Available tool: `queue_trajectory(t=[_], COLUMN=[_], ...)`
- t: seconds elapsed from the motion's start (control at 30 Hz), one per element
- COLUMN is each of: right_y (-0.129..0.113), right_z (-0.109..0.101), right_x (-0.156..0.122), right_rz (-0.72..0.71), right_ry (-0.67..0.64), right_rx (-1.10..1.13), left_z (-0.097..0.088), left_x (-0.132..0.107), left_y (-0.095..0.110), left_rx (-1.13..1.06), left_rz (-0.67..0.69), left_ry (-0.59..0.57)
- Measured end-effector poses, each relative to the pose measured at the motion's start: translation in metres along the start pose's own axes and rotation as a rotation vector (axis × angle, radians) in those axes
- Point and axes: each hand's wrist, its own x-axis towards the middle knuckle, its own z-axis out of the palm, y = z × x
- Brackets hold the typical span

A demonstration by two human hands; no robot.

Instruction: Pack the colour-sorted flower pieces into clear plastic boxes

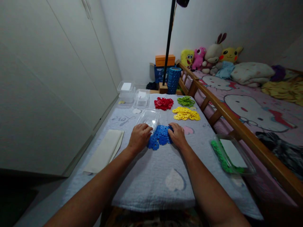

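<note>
A pile of blue flower-shaped plastic discs [162, 136] lies on the cloth-covered table between my two hands. My left hand [141, 135] rests at the pile's left edge, fingers loosely bent and not closed in a grip. Just beyond it, its knuckles close to the near rim, is a clear plastic tub [149, 117] with no discs visible inside. At the right edge of the same pile, my right hand [177, 133] curves its fingers loosely, fingertips touching the blue discs. What lies under either palm is hidden.
Red [163, 103], yellow [186, 113] and light green pieces [186, 101] form piles farther back. Lidded clear boxes [142, 97] stand at back left. A box of green pieces [230, 156] sits right, beside the wooden bed rail [219, 110]. A folded pale cloth [105, 151] lies left.
</note>
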Motion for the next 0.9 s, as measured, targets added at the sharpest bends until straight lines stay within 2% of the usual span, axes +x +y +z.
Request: queue_trajectory(t=[0.2,0.37,0.43,0.63,0.77,0.9], right_y=[-0.007,-0.007,-0.007,-0.023,-0.038,-0.042], right_z=[-0.003,-0.006,-0.007,-0.011,-0.01,-0.004], right_x=[-0.001,-0.001,-0.001,-0.004,-0.009,-0.007], right_rz=[-0.092,-0.101,-0.088,-0.085,-0.094,-0.089], right_ry=[-0.104,-0.132,-0.112,0.074,0.052,0.056], right_rx=[-0.021,-0.019,-0.013,0.033,0.113,0.177], left_z=[0.005,0.005,0.006,0.011,0.012,0.013], left_x=[-0.011,-0.016,-0.017,-0.021,-0.024,-0.026], left_y=[0.007,0.011,0.012,0.015,0.018,0.018], left_rx=[-0.081,-0.084,-0.088,-0.111,-0.119,-0.136], left_rz=[-0.003,0.013,0.013,0.004,0.046,0.053], left_ry=[0.07,0.107,0.136,0.188,0.188,0.216])
